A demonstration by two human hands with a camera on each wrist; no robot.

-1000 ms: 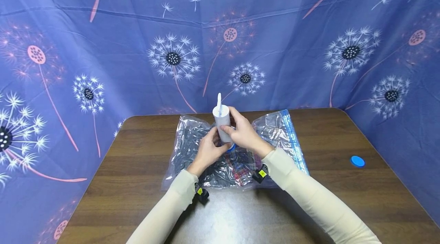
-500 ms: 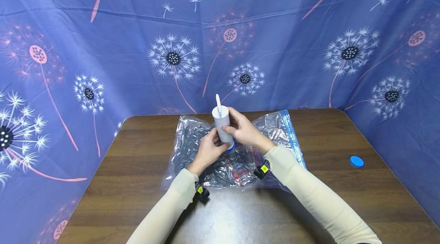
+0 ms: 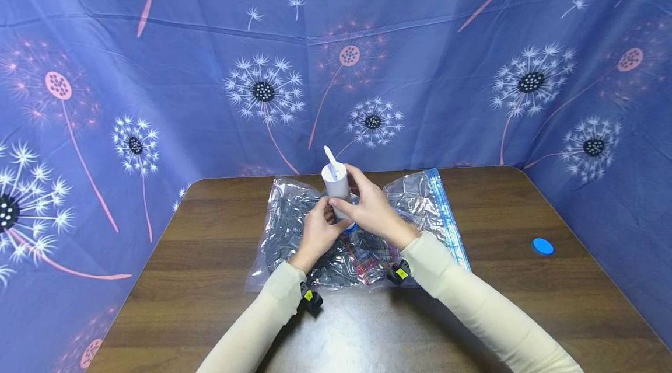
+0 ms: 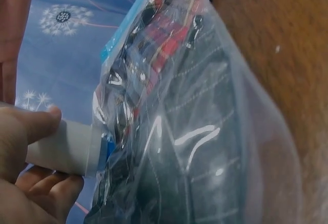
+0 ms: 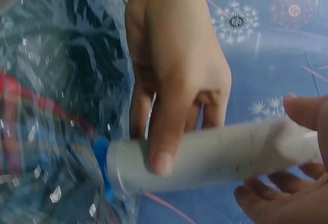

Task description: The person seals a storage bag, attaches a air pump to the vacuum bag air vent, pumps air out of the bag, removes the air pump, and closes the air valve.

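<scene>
A white cylindrical hand pump stands nearly upright on a blue valve of a clear vacuum storage bag. Its thin white handle pokes out of the top, leaning left. Low on the barrel, my left hand pinches the pump between thumb and fingers, close to the valve, as the right wrist view also shows. Higher up, my right hand holds it from the right side. Dark clothing and red plaid cloth lie inside the bag.
The bag lies flat on a brown wooden table. A blue zip edge runs along its right side. Farther right lies a round blue cap. Behind the table hangs a blue dandelion-print cloth.
The pump's handle has swung from nearly upright to a leftward lean. My right thumb sits lower on the barrel, nearer my left hand, which stays in about the same place.
</scene>
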